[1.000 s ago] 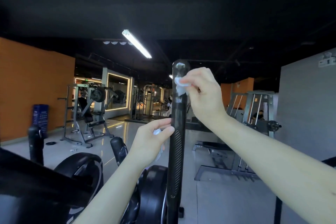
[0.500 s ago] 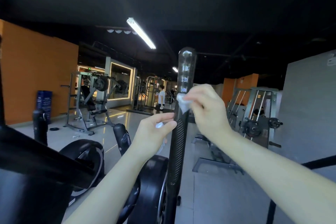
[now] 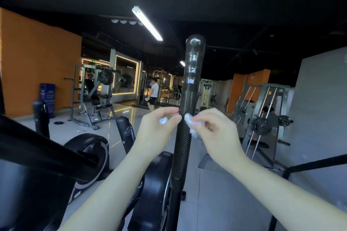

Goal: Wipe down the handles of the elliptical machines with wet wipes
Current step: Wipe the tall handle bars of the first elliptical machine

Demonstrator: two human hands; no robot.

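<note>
A tall black elliptical handle point(image 3: 191, 80) rises upright in the middle of the head view, glossy at its top and ribbed lower down. My right hand point(image 3: 216, 133) pinches a crumpled white wet wipe point(image 3: 190, 124) and presses it against the handle's right side at mid-height. My left hand point(image 3: 159, 127) is on the handle's left side at the same height, holding a second small white wipe point(image 3: 163, 120), fingertips touching the handle.
Further black elliptical handles stand at the left point(image 3: 40, 118) and centre-left point(image 3: 124, 129), with flywheel housings point(image 3: 90, 148) below. A dark machine frame point(image 3: 37, 155) fills the lower left. Weight racks point(image 3: 262, 118) stand at right. A person point(image 3: 154, 93) walks in the background.
My right hand has slid the wipe down the handle from near its top to mid-height. The left hand stayed beside the handle. The camera tilted, so the handle's top shows higher.
</note>
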